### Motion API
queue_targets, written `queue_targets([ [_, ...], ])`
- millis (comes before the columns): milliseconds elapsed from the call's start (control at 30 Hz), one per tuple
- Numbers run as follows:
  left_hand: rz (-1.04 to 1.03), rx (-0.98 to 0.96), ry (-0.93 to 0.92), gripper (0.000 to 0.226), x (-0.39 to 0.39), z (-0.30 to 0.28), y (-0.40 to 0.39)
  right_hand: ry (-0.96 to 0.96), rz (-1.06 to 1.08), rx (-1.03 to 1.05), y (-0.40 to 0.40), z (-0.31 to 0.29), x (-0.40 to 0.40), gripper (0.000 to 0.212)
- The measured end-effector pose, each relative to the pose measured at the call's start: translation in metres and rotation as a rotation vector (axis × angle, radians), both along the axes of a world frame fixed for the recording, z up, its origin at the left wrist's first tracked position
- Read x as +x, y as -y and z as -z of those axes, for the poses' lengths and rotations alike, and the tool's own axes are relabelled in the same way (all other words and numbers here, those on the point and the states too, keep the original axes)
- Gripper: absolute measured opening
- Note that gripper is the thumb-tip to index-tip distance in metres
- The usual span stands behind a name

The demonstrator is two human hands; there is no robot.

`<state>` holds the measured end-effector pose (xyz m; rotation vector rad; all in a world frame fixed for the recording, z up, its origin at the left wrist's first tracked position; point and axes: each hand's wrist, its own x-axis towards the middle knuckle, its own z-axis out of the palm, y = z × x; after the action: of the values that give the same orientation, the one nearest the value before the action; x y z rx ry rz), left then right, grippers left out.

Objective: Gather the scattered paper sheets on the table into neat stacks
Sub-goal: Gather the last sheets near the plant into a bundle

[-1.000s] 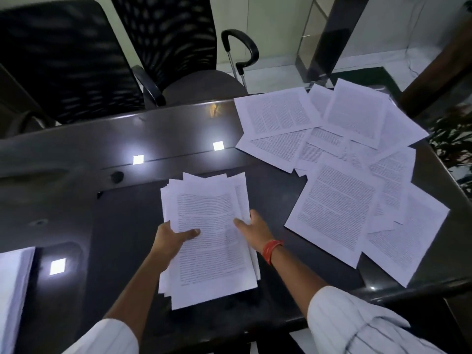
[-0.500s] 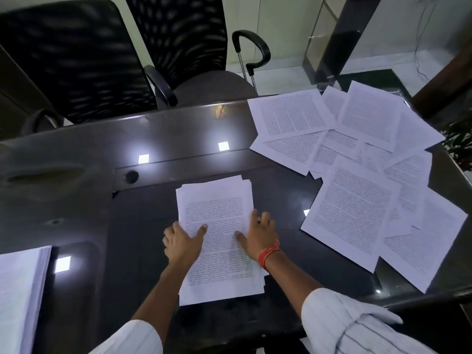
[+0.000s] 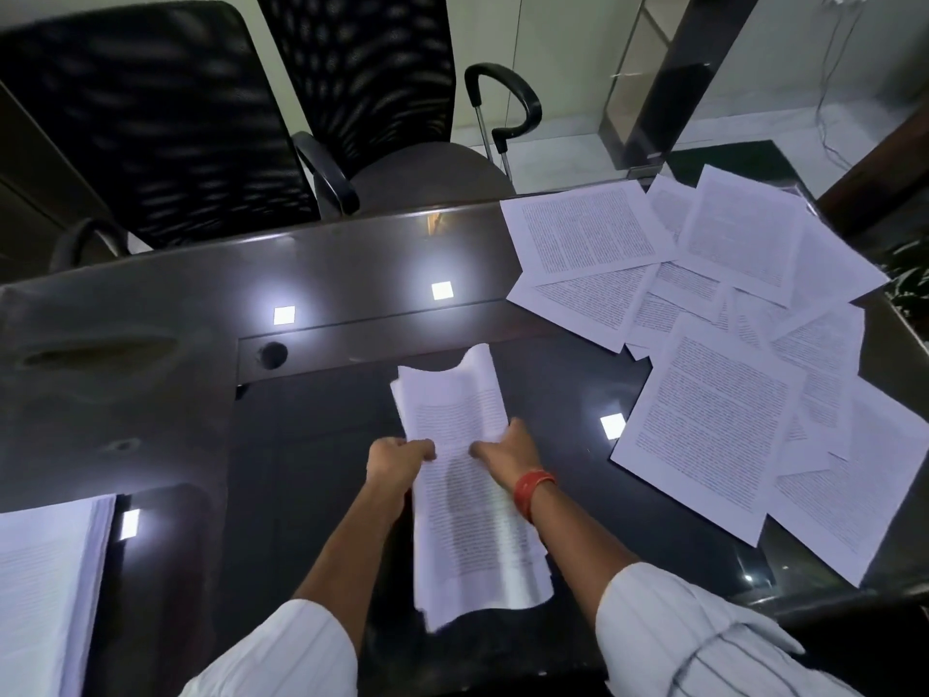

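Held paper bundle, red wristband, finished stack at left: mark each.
held paper bundle (image 3: 467, 505), head view, printed middle below the hands
red wristband (image 3: 534, 487), head view, band on right wrist
finished stack (image 3: 45, 586), head view, top sheet

White pinstriped sleeves (image 3: 678, 641); red thread band (image 3: 533, 487) on right wrist.

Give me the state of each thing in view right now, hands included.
Left hand: grips the left edge of the gathered bundle.
Right hand: grips its right edge.
Gathered bundle: bowed between both hands, sheets roughly squared.
Scattered sheets: loose, overlapping, spread flat on the table's right side.
Finished stack: lying at the left edge, partly out of frame.
Table: dark, glossy, reflecting ceiling lights.
Office chairs: unoccupied, behind the table.
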<state>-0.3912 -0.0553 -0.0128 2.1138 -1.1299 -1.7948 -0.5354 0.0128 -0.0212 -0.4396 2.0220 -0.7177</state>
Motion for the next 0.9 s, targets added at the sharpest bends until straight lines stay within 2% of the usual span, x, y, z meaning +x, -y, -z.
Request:
queue_targets([
  [67, -0.047, 0.002, -0.123, 0.008, 0.007, -0.007, -0.002, 0.094, 0.057, -0.116, -0.003, -0.008, -0.009, 0.027],
  [133, -0.109, -0.09, -0.233, 0.013, 0.013, -0.018, -0.003, 0.119, 0.102, -0.249, -0.007, -0.021, -0.018, 0.023],
  [233, -0.116, -0.28, -0.491, 0.023, 0.019, -0.048, 0.001, 0.058, 0.128, -0.454, -0.011, -0.056, -0.035, 0.026],
  [400, 0.142, -0.654, -0.772, 0.034, 0.02, -0.104, 0.015, -0.088, 0.062, -0.752, -0.016, -0.105, -0.058, 0.04],
  [500, 0.256, -0.756, -0.694, 0.041, 0.019, -0.099, 0.019, -0.134, 0.048, -0.767, -0.021, -0.093, -0.062, 0.032],
  [567, 0.295, -0.744, -0.587, 0.043, 0.022, -0.081, 0.016, -0.11, 0.048, -0.7, -0.022, -0.078, -0.062, 0.03],
  [633, 0.331, -0.716, -0.527, 0.041, 0.022, -0.063, 0.012, -0.121, -0.039, -0.639, -0.019, -0.067, -0.064, 0.031],
  [700, 0.279, -0.673, -0.514, 0.033, 0.018, -0.051, 0.014, -0.137, -0.122, -0.612, -0.009, -0.065, -0.067, 0.029],
  [833, 0.113, -0.581, -0.474, 0.026, -0.002, -0.044, 0.035, 0.046, -0.174, -0.632, 0.022, -0.066, -0.089, 0.017],
  [900, 0.121, -0.484, -0.454, 0.021, -0.011, -0.04, 0.051, 0.031, -0.159, -0.588, 0.046, -0.058, -0.111, 0.024],
])
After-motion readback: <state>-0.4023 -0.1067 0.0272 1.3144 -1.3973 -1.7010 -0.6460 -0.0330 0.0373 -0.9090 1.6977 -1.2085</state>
